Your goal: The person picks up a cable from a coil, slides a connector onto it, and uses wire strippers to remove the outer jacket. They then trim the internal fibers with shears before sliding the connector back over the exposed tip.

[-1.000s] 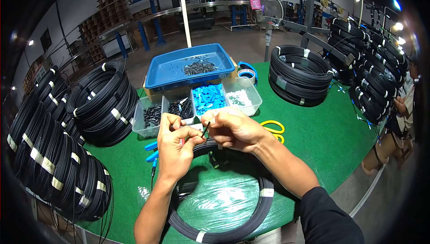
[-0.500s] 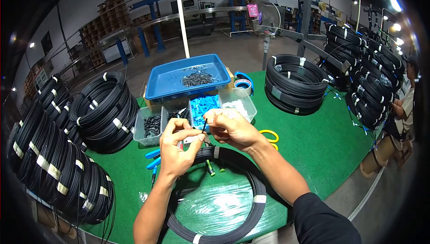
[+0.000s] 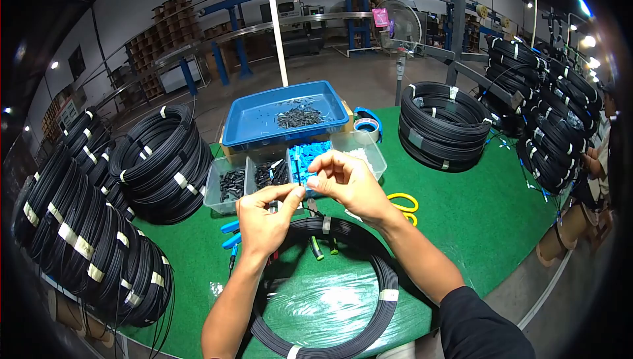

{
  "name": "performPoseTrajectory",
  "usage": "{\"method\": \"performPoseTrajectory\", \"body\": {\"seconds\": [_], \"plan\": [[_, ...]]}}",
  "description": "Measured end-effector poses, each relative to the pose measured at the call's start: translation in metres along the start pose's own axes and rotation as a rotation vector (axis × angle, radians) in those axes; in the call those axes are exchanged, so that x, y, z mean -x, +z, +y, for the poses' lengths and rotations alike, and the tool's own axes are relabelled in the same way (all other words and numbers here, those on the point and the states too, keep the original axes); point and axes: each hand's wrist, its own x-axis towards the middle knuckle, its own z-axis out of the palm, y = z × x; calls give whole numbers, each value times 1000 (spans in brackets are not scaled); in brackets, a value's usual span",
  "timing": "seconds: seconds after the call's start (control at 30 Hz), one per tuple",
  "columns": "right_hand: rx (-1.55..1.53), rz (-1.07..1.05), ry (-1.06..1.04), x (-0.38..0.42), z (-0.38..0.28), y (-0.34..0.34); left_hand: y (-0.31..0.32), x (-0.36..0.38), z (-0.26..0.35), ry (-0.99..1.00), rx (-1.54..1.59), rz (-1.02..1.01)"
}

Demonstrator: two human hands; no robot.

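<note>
My left hand (image 3: 267,219) is closed, thumb and index finger pinching a thin black cable (image 3: 299,178) whose end points upward. Just to its right is my right hand (image 3: 356,191), fingers curled and the thumb a little apart from the index finger; nothing shows between them. Below both hands lies a coil of black cable (image 3: 377,319) with white tape bands. Inside the coil's upper part are green-and-black tool handles (image 3: 316,249). Blue-handled pliers (image 3: 231,234) rest beside my left wrist.
Behind my hands, a clear divided box (image 3: 212,191) holds black parts, blue parts (image 3: 304,154) and white parts. A blue tray (image 3: 247,121) with small dark pieces stands behind it. Yellow scissors handles (image 3: 410,202), a tape roll (image 3: 368,125) and cable coils (image 3: 442,128) surround them. Someone stands far right.
My right fingers have come away from the cable end and loosened. My left hand still pinches the cable. The whole view has shifted slightly.
</note>
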Motion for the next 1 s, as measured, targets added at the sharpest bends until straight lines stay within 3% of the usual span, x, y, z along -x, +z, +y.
{"method": "performPoseTrajectory", "body": {"seconds": [0.07, 0.2, 0.3, 0.43, 0.63, 1.0], "plan": [[145, 18, -109, 6, -5, 8, -1, 7, 5, -22, 29, 4], [88, 36, -102, 14, -7, 21, -5, 22, 5, -97, 35, -23], [72, -27, -78, 13, -6, 18, -10, 20, 11, -33, 109, -96], [-141, -196, 4, 8, 2, 7, -36, 7, 5, 54, 29, 18], [-263, -370, 98, 5, 9, -2, -43, -2, 10, 456, -92, 73], [-229, -420, 197, 11, 0, 2, -32, -1, 10, 581, -34, 20]]}}
